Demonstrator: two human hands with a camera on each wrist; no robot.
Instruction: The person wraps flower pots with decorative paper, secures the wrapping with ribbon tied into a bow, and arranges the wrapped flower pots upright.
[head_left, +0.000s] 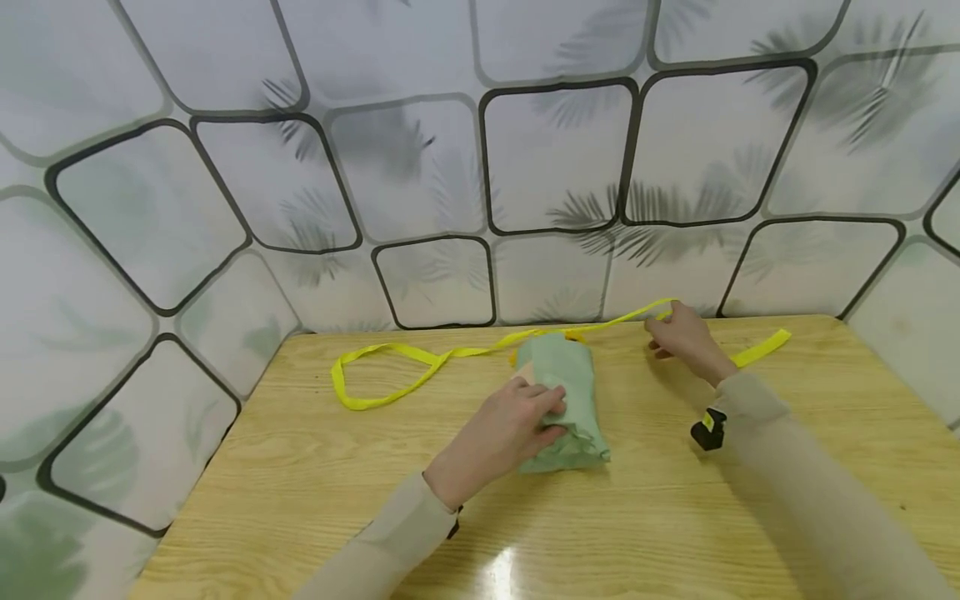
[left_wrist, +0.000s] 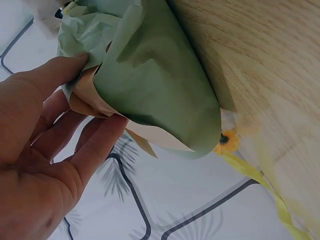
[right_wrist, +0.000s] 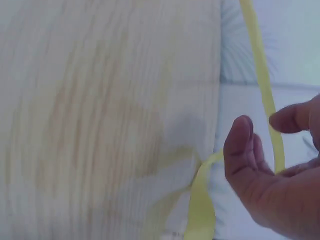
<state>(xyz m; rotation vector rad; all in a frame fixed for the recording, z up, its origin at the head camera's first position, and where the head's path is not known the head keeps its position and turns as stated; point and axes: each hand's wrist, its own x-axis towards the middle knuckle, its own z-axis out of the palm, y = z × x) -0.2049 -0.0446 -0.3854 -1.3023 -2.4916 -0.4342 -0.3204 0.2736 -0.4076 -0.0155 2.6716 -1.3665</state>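
A small bouquet wrapped in green paper lies on the table, its folded lower end toward me. My left hand grips its left side. The left wrist view shows the thumb on the green wrapping and fingertips at the edge of a tan inner sheet. An orange-yellow flower peeks out of the far end. My right hand, to the right of the bouquet, holds a yellow ribbon. In the right wrist view the ribbon runs down past the thumb into the curled fingers.
The ribbon runs left behind the bouquet into a loose loop on the wooden table. Its other end sticks out beyond the right wrist. A patterned wall rises directly behind the table's far edge.
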